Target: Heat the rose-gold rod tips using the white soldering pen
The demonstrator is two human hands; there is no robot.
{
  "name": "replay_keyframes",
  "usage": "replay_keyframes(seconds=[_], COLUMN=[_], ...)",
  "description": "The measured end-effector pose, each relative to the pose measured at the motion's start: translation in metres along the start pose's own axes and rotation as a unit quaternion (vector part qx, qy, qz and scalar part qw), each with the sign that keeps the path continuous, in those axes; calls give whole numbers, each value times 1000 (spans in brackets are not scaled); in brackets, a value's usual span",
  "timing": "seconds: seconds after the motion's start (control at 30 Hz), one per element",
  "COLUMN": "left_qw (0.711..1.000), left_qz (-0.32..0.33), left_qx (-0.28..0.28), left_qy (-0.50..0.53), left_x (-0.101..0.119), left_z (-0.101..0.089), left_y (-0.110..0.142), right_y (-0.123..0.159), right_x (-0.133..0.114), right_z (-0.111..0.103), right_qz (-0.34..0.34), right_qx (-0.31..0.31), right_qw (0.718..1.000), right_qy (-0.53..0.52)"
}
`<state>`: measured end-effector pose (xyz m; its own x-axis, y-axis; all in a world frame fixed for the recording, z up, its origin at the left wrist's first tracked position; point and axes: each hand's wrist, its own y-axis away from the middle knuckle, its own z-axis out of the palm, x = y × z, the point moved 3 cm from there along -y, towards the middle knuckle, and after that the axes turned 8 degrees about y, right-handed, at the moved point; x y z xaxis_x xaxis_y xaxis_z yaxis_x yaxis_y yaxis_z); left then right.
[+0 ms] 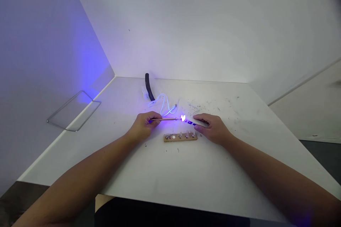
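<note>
Left hand (142, 125): fingers closed in a pinch, thumb and forefinger grasping a slim copper-toned rod (169, 118). Rod held roughly level above the white table (165, 177), its pale metal tip directed toward the right hand's side.

Right hand (214, 128): closed around a white handheld light (201, 122), thumb below, forefinger along the upper edge. Dark rectangular markings on the casing; end toward the rod lit, with a white-violet glow (183, 117) between the two hands. Both held pieces at mid-table, near one another.

Brown strip (181, 137): laid on the table just on the wearer's side of the rod; bears a row of small metal and clear fittings and one white disc.

White cable (167, 108): loosely looped beyond the rod, tinted blue by the light.

Black curved tube (149, 87): beyond the cable, a small clear plastic piece (144, 93) beside it.

Metal wire frame (88, 116): four-sided, at the left wall.

Dark crumbs: scattered, chiefly beyond the right hand.

Obscured: rod tip washed out by glare, contact with the light undeterminable; rear of the light covered by the right hand; strip's fittings too small to identify; both forearms cut off at the lower edge.
</note>
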<state>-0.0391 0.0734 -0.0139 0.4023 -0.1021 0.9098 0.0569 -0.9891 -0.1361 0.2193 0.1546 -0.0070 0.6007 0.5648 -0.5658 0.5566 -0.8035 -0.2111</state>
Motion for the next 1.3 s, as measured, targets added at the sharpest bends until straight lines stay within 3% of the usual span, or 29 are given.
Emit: replay_keyframes(seconds=[1.3], left_qw=[999], left_qz=[27], left_qx=[28], left_qy=[-27], left_x=[-2], left_z=[0], left_y=[-1], right_y=[-1], right_x=[-2], right_z=[0], right_qz=[-17], right_qx=[-18], right_qw=[1000], right_qy=[5])
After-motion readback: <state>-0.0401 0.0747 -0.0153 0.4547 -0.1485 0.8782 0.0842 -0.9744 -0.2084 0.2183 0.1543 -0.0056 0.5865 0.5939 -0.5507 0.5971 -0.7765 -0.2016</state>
